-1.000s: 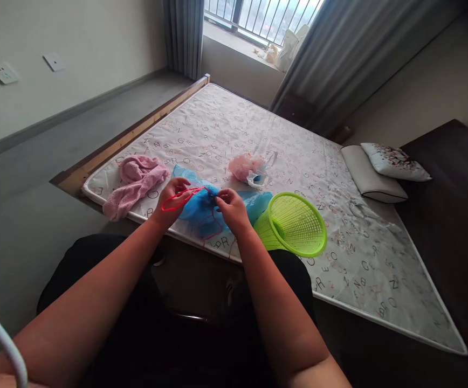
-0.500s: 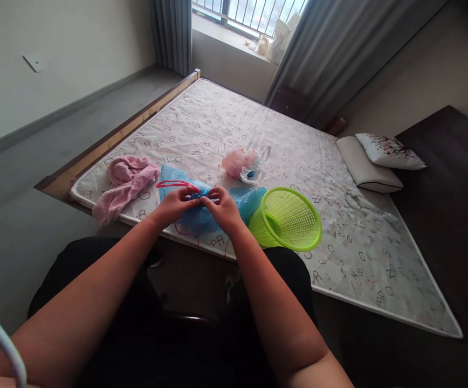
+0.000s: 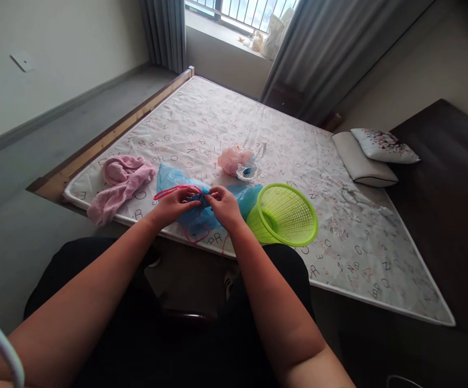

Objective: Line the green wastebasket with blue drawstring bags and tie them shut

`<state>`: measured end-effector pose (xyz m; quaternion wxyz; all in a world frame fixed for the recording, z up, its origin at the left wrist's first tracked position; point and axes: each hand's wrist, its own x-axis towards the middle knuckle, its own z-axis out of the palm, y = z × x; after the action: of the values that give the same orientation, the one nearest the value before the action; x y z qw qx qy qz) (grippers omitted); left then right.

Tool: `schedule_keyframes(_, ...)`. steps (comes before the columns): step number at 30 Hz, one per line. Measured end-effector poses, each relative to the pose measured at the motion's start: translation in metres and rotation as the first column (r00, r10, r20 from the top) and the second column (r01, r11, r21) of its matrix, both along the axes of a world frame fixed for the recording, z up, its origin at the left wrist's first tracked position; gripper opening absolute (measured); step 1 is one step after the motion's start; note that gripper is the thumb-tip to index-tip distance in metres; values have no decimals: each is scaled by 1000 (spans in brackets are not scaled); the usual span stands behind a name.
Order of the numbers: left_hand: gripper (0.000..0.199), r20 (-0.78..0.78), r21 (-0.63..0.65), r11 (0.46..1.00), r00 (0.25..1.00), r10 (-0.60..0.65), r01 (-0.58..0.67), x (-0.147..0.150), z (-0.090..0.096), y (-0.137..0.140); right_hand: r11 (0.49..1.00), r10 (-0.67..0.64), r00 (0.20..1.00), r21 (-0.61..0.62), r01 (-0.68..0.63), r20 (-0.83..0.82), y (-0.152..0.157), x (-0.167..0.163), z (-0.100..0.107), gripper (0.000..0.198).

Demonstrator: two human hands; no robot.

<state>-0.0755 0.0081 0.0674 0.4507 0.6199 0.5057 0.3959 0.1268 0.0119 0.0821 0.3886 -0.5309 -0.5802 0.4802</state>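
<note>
A blue plastic bag (image 3: 173,177) lies across the near edge of the mattress, its gathered part pinched between both hands. My left hand (image 3: 174,205) is closed on the bunched plastic, with a loop of red string (image 3: 168,191) running over its fingers. Facing it, my right hand (image 3: 224,206) grips the same gathered spot, fingertips almost touching those of the left. More red string trails below the hands over the mattress edge. Right of the hands stands a tilted lime-green mesh basket (image 3: 286,215), against the teal-blue end of the bag.
A pink towel (image 3: 123,186) lies at the left on the patterned mattress (image 3: 298,161). Beyond the hands sits a bundle of pink and white plastic bags (image 3: 236,161). Two pillows (image 3: 363,159) rest by the dark headboard (image 3: 440,161). Grey curtains (image 3: 327,59) frame the window.
The whole view has shifted slightly, so things appear a little further left and up. Both hands keep hold of the gathered bag; the red string below them has changed shape.
</note>
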Motion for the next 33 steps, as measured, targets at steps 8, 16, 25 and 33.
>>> schedule_keyframes(8,37,-193,285,950,963,191,-131,-4,2,2,1000,-3,1000,-26,3,5,2,-1,-7,14)
schedule_keyframes(16,38,-201,199,979,977,70,-29,0,0,3,999,30,999,-25,-30,28,5,-4,-8,12)
schedule_keyframes(25,46,-267,256,966,962,51,20,3,-2,0,999,35,999,-11,-35,36,4,-3,-9,15)
schedule_keyframes(33,60,-261,265,963,965,21,50,6,-7,3,999,37,997,12,-38,66,4,-4,-11,16)
